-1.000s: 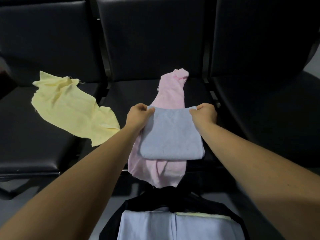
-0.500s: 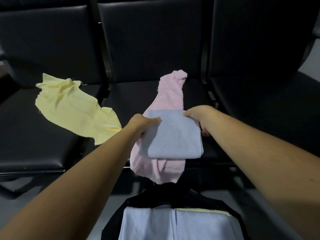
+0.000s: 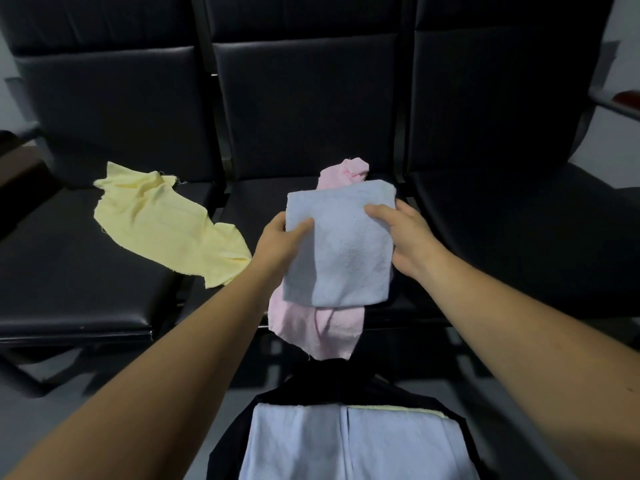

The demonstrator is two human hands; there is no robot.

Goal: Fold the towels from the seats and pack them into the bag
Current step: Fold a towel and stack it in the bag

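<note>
Left hand (image 3: 280,242) and right hand (image 3: 403,233) pinch folded blue towel (image 3: 337,244) edges; loose grip risks unfolding before bag (image 3: 346,389).

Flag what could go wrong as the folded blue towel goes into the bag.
1. The left hand and right hand pinch the folded blue towel only at its sides; the lower layers could fall open.
2. The pink towel beneath hangs over the seat edge; a brush might drag it off.
3. The bag already holds folded towels; fit may be tight.
</note>
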